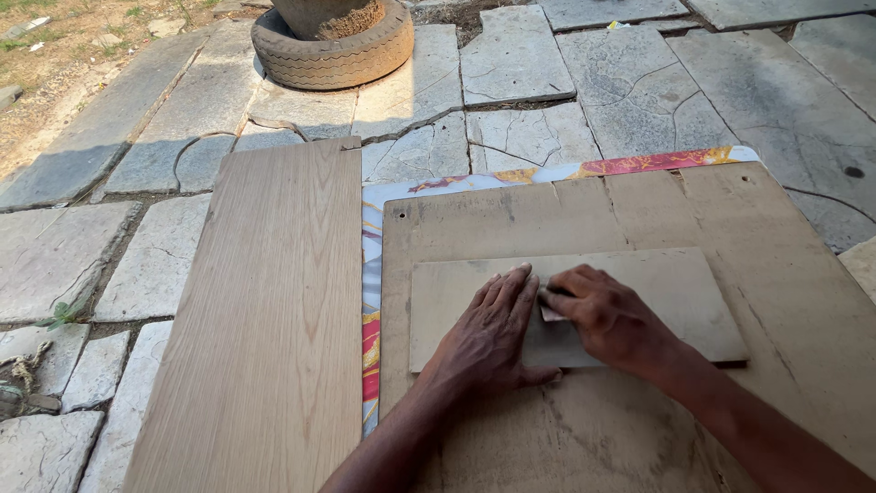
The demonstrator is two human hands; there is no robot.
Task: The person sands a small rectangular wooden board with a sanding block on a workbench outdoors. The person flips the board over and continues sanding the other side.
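Board first: a small, pale rectangular wooden panel [639, 292] lies flat at centre right of the frame, its long axis running left to right across the picture, with its right end tipped slightly lower. It rests on a larger worn plywood sheet [639, 438] that fills the lower right of the frame. Both hands sit on the panel's middle, so it lies directly under them rather than off to either side.

The left hand [488, 333] is spread open, palm down, fingers together and pointing toward the upper right, pressing the panel flat just left of its centre. The right hand [607, 315] is closed around a small pale object [550, 309], of which only a sliver shows beside the fingers; what it is cannot be made out. The two hands touch or nearly touch at the fingertips, and the right hand's fingers lie just beside the left hand's. More of the panel extends to the right of the right hand than to the left of the left hand.

Outward from there, a patterned red, yellow and white sheet [639, 164] shows beneath the plywood along its top and left edges. A long oak-grained plank [274, 319] lies alongside at lower left, its long axis running bottom to top. Cracked stone paving [547, 73] surrounds everything, and an old tyre [333, 55] ringing a pot sits at the upper left.
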